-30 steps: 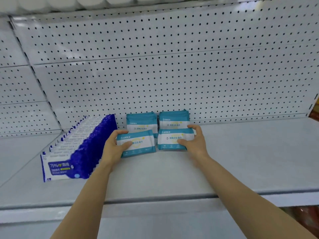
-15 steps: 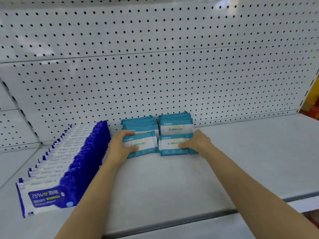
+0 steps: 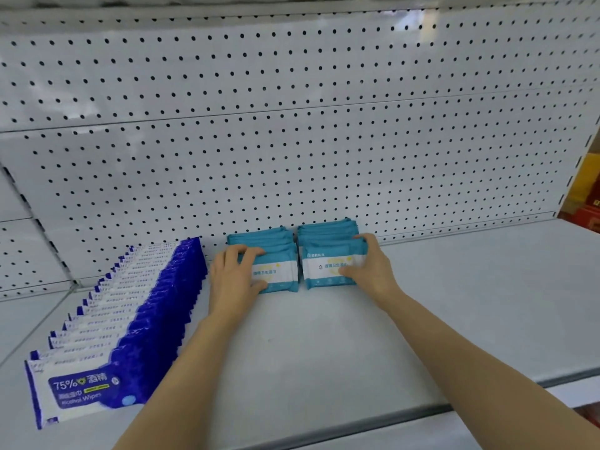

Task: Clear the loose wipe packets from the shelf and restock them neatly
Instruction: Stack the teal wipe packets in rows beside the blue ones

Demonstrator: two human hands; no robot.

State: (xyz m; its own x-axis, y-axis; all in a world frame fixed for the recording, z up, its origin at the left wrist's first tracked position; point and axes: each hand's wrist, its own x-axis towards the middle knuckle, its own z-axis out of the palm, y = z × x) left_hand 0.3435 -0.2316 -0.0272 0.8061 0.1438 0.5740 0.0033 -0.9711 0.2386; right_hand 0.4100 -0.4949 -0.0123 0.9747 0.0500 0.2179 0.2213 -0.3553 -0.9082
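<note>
Two short rows of teal wipe packets stand upright against the pegboard at the back of the white shelf (image 3: 324,345). My left hand (image 3: 232,276) grips the front packet of the left teal row (image 3: 277,274), fingers over its top edge and thumb under its lower corner. My right hand (image 3: 368,266) grips the front packet of the right teal row (image 3: 328,266), fingers curled over its top right corner and thumb lying across its face. The packets behind the front ones show only their top edges.
A long row of blue and white alcohol wipe packets (image 3: 110,323) runs from the shelf's front left back to the pegboard (image 3: 292,141). Yellow and red goods (image 3: 584,196) sit beyond the shelf's right end. Bare shelf surface lies right of the teal rows.
Both hands have pushed the two front teal packets back against the packets behind them, closing the gaps. The camera has moved closer to the shelf.
</note>
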